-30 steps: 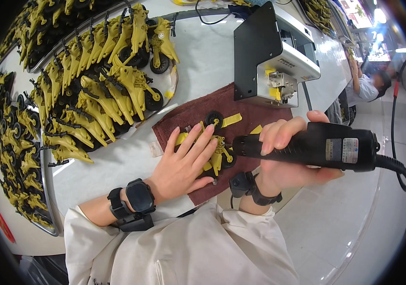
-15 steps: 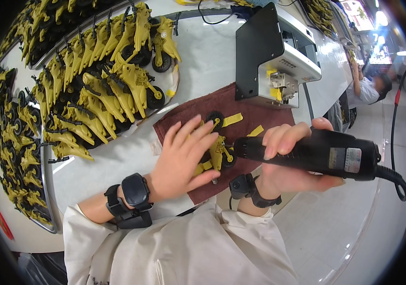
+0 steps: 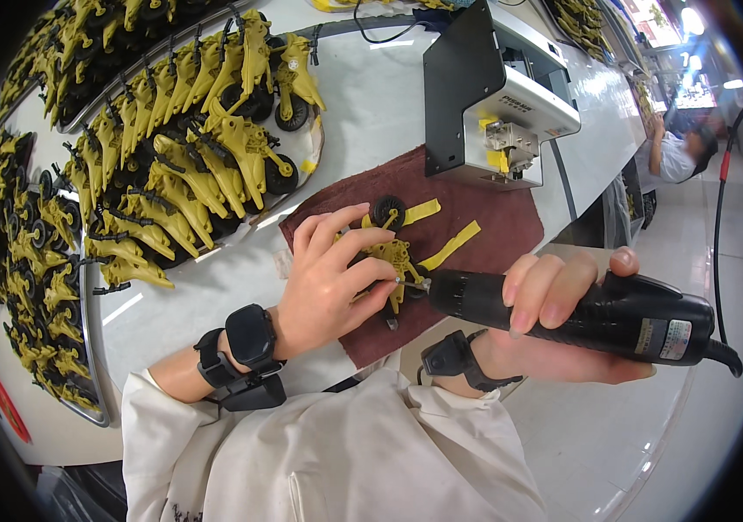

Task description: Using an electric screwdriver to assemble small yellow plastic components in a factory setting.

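And here's the action, right at the centre of the dial: a yellow plastic toy motorcycle with black wheels [image 3: 396,254] lies on a maroon cloth [image 3: 497,211], spread over a glossy white table [image 3: 371,91]. One black wheel points up to twelve o'clock from the body.

In at three o'clock comes the right hand [image 3: 563,317], fingers wrapped firmly round a thick black cylindrical electric screwdriver [image 3: 489,297], its silver metal bit [image 3: 414,284] aimed at nine. Over from eight o'clock, the left hand [image 3: 323,278] leans across the toy, thumb and forefinger drawn narrow right beside that bit — whether they pinch the bit itself or some small part, I cannot tell. The other fingers arch over the body, one fingertip close by the raised wheel.

Two flat yellow strips [image 3: 451,245] lie on the cloth, at one and two o'clock from the toy. Further out at one, a black-and-white metal machine [image 3: 467,104] stands at the cloth's upper edge. Swing round to ten o'clock — rows of yellow toy motorcycle bodies [image 3: 178,170], packed tight. Out at two, well apart, another person in a pale top [image 3: 675,159].
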The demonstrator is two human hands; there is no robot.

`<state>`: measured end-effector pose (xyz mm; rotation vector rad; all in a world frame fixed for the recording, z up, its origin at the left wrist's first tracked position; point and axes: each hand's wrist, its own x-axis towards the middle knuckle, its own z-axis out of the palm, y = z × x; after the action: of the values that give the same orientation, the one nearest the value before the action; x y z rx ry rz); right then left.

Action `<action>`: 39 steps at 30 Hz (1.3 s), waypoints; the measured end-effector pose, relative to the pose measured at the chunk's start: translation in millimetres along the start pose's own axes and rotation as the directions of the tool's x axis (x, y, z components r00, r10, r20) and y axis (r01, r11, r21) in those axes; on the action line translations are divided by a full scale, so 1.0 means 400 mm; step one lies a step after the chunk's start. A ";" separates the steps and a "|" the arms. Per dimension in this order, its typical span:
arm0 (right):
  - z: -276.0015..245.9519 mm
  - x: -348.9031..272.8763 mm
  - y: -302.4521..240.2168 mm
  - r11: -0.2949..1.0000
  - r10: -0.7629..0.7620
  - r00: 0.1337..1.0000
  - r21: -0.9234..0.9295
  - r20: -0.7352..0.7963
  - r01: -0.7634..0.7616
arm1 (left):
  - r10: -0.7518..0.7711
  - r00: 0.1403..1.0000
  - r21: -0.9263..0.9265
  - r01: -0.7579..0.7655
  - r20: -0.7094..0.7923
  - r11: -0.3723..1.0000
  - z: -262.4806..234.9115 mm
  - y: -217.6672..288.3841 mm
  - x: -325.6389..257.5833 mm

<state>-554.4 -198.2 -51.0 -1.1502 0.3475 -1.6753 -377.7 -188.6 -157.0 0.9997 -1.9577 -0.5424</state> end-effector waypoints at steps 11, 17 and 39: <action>0.027 0.000 0.011 0.996 -0.065 0.993 -0.063 -0.094 0.059 | -0.036 0.999 -0.024 0.036 0.000 0.999 -0.004 0.006 -0.002; 0.023 0.000 0.015 0.995 -0.053 0.997 -0.090 -0.051 0.049 | -0.032 0.999 -0.009 0.032 0.000 0.999 -0.009 0.013 0.003; -0.053 -0.008 0.074 0.979 -0.008 0.999 -0.205 -0.033 0.001 | -0.119 0.900 0.379 -0.054 0.419 0.924 0.023 0.074 -0.053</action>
<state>-554.3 -214.2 -83.9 -1.2755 0.5496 -1.6938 -391.7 -154.2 -152.3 1.2336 -2.5218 -0.4340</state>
